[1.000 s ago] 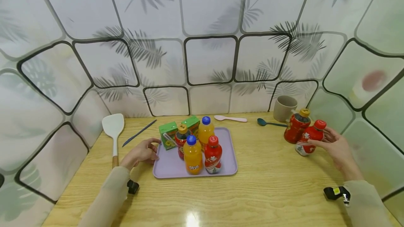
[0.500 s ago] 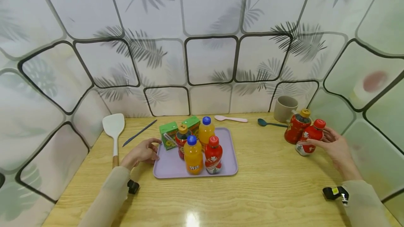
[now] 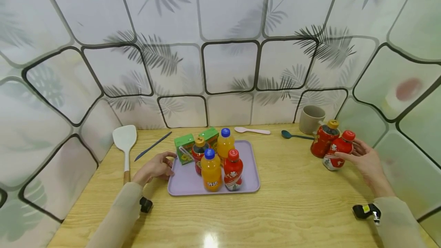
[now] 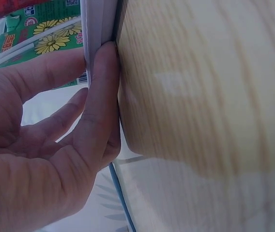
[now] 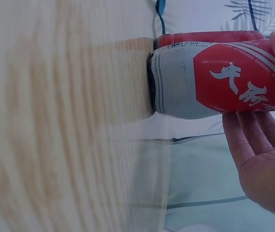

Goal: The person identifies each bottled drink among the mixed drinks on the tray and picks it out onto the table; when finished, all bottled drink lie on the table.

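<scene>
At the left edge of the lilac tray [image 3: 246, 163], the left hand [image 3: 155, 168] pinches the rim between thumb and fingers; the left wrist view shows fingertips at the rim's underside. On the tray stand two orange drink bottles [image 3: 211, 173], a red-capped bottle [image 3: 233, 171], a dark yellow-capped bottle [image 3: 198, 152] and green cartons [image 3: 184, 144]. Far right, the right hand [image 3: 368, 163] grips a red and white bottle [image 3: 339, 152] from its right side. That bottle [image 5: 176, 79] stands on the table beside a red yellow-capped bottle [image 3: 322, 141].
A grey mug [image 3: 310, 119] stands behind the right-hand bottles, with a teal spoon [image 3: 296, 135] to its left. A pink spoon [image 3: 252, 130] lies behind the tray. Left of the tray are a blue stick [image 3: 152, 146] and a white spatula [image 3: 124, 139]. Patterned curtain walls enclose the table.
</scene>
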Motion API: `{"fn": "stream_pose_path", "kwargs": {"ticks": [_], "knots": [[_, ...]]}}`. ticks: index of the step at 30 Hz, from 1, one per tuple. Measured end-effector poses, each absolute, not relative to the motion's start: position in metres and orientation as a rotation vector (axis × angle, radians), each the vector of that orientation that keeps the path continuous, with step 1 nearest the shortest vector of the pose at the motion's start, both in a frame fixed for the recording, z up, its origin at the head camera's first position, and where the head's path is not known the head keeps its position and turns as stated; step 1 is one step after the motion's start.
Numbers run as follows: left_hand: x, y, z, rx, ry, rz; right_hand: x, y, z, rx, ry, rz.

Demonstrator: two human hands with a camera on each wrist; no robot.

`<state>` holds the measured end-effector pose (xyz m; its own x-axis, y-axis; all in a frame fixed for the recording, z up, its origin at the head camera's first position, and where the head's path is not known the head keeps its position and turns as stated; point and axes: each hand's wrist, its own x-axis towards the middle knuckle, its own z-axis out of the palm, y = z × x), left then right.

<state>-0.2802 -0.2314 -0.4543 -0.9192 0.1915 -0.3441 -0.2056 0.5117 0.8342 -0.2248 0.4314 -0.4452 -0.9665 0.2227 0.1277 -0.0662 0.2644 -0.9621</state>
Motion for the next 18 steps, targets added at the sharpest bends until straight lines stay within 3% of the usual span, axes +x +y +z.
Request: {"fn": "stream_pose_path", "kwargs": {"ticks": [18], "knots": [[-0.2809, -0.2312, -0.4541, -0.028, 2.367, 1.355, -0.218, 0.4329, -0.4461, -0.069, -2.212, 1.771]]}}
